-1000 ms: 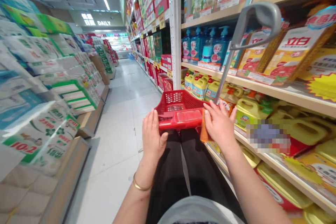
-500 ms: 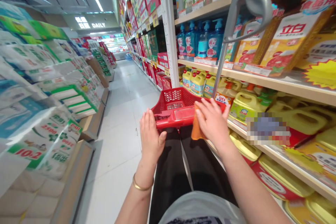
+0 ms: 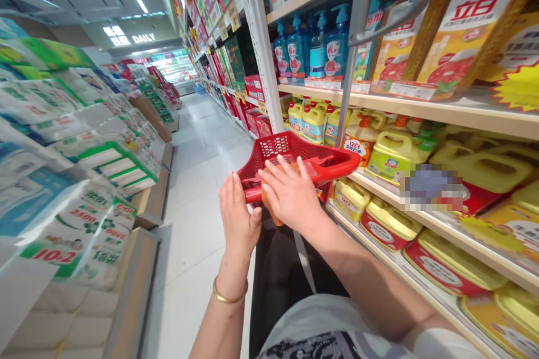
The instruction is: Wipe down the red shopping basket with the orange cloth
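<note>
Swung left across the body since the earlier frame, the right hand (image 3: pixel 290 193) now lies over the front of the red basket (image 3: pixel 337 161). Around it runs a supermarket aisle, with a white tiled floor (image 3: pixel 197 190) between stacked tissue packs (image 3: pixel 67 146) on the left and wooden shelves (image 3: pixel 421 105) on the right. Those shelves carry yellow jugs (image 3: pixel 398 157) and blue pump bottles (image 3: pixel 332 50). A gray handle (image 3: pixel 393 14) rises from the basket on a thin pole. The right hand, fingers spread, holds an orange cloth (image 3: pixel 269 207) against the basket's near edge. The left hand (image 3: pixel 238 216) stands upright and open, just beside that edge, above black trousers (image 3: pixel 273 275). A gold bangle (image 3: pixel 229 296) circles the left wrist.
</note>
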Available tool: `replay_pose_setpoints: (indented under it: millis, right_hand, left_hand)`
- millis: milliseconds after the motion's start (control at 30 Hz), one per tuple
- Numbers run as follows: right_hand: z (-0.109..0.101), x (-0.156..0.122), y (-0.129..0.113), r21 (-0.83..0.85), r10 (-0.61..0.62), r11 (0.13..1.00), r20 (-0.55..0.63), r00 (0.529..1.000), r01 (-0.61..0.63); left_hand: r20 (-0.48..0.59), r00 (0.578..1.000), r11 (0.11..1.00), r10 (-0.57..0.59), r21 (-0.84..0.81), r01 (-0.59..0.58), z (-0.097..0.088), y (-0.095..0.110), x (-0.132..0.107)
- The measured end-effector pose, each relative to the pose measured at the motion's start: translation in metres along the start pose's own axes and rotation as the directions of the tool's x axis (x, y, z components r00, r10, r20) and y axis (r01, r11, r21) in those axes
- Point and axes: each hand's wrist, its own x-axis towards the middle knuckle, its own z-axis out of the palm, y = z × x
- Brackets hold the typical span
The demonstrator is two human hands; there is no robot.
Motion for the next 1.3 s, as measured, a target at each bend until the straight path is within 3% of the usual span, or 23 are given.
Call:
replay_pose_setpoints:
  millis: [67, 167, 267, 333, 500, 567, 633, 733, 800, 867, 967, 1167, 1300]
  right_hand:
    - [-0.013, -0.008, 0.024, -0.034, 0.101, 0.994, -0.008, 0.995, -0.102]
    - [-0.035, -0.02, 0.064, -0.108, 0.299, 0.946, -0.077, 0.951, -0.306]
    - [-0.04, -0.02, 0.073, -0.15, 0.355, 0.917, -0.117, 0.928, -0.37]
    - [-0.029, -0.016, 0.056, -0.151, 0.287, 0.942, -0.104, 0.952, -0.3]
    - [0.01, -0.001, -0.005, -0.066, -0.013, 0.998, -0.035, 0.999, 0.011]
    - [0.012, -0.001, -0.011, -0.031, -0.083, 0.996, -0.015, 0.996, 0.083]
    - [0.004, -0.008, 0.0, -0.02, -0.083, 0.996, 0.006, 0.997, 0.083]
    - [-0.019, -0.025, 0.039, -0.066, 0.091, 0.994, -0.012, 0.996, -0.091]
    - [-0.032, -0.032, 0.064, -0.116, 0.252, 0.959, -0.069, 0.965, -0.259]
    - [-0.038, -0.032, 0.077, -0.155, 0.338, 0.922, -0.12, 0.933, -0.354]
    - [-0.029, -0.02, 0.062, -0.174, 0.295, 0.934, -0.114, 0.949, -0.312]
    - [0.015, 0.009, -0.012, -0.069, 0.008, 0.998, -0.015, 1.0, -0.009]
    - [0.011, 0.006, -0.01, -0.015, -0.06, 0.998, 0.024, 0.998, 0.06]
  left_hand:
    - [0.013, 1.0, 1.0, -0.007, -0.007, 0.007, 0.0, 0.001, 0.0]
    - [-0.007, 1.0, 0.999, -0.018, -0.033, 0.018, 0.003, 0.004, -0.001]
    - [-0.039, 0.999, 0.999, -0.027, -0.049, 0.025, 0.006, 0.005, 0.0]
    - [-0.053, 0.998, 0.999, -0.029, -0.044, 0.027, 0.007, 0.005, 0.0]
    - [-0.039, 0.999, 1.0, 0.001, -0.022, -0.002, 0.004, 0.0, -0.001]
    - [-0.027, 1.0, 1.0, 0.014, -0.015, -0.014, 0.003, -0.001, -0.001]
    - [-0.013, 1.0, 1.0, 0.015, -0.009, -0.015, 0.002, -0.001, -0.001]
    - [-0.009, 1.0, 1.0, 0.01, -0.022, -0.01, 0.003, 0.0, -0.001]
    - [-0.022, 1.0, 0.999, 0.01, -0.04, -0.01, 0.005, 0.001, -0.001]
    - [-0.044, 0.999, 0.999, 0.002, -0.051, -0.005, 0.007, 0.002, -0.001]
    - [-0.076, 0.997, 0.999, -0.01, -0.047, 0.007, 0.009, 0.001, -0.001]
    - [-0.042, 0.999, 0.999, 0.034, -0.042, -0.035, 0.004, -0.005, -0.002]
    - [-0.027, 0.999, 0.999, 0.039, -0.031, -0.04, 0.002, -0.004, -0.002]
